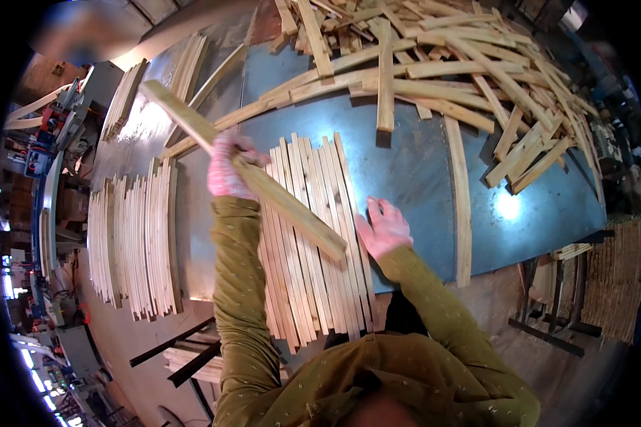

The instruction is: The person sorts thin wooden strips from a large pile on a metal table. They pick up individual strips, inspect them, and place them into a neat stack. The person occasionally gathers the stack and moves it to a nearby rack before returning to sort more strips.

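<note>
A flat wooden slat (292, 206) is held in my left hand (231, 165), whose fingers are closed round it. The slat slants from the upper left down across a row of narrow slats (313, 292) lying side by side on the metal table (413, 178). My right hand (386, 229) is just off the right side of that row, low over or on the table surface; I cannot tell which. Its thumb and fingers are slightly bent and apart, with nothing visible in them. Both hands look pinkish and blotchy, perhaps gloved.
A large jumbled heap of slats (470, 64) covers the table's far right. One long slat (459, 206) lies to the right, reaching the near edge. Stacked rows of slats (132, 242) lie at left. Machinery (50, 135) stands beyond them, and dark metal bars (548, 331) at lower right.
</note>
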Demonstrator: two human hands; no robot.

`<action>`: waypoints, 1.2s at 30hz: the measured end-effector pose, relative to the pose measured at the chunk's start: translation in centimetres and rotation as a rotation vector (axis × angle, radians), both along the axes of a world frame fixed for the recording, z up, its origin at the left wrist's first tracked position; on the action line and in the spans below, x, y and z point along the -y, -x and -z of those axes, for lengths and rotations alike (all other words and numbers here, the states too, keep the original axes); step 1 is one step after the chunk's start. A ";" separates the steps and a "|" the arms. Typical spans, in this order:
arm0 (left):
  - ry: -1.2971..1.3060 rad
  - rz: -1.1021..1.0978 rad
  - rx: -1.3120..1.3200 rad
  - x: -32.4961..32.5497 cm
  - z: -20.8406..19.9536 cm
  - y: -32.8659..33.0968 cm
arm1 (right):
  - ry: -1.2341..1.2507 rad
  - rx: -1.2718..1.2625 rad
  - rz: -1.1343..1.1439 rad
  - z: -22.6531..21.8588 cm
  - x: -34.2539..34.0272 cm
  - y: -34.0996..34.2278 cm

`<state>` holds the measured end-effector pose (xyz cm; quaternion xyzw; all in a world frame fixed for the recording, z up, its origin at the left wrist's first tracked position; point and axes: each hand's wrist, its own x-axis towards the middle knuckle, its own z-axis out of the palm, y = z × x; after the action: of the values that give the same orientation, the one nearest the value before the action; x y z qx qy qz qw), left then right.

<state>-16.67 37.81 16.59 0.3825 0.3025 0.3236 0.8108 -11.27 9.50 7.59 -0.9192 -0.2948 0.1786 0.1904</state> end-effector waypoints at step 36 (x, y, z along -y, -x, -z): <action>-1.745 0.789 -0.535 20.2 16.0 5.5 | -0.036 0.441 -0.576 -3.8 -24.5 -32.2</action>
<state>-22.14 17.62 0.60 0.9787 -0.0174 0.0431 0.2002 20.91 33.97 11.38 -0.8115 -0.5786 0.0174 0.0804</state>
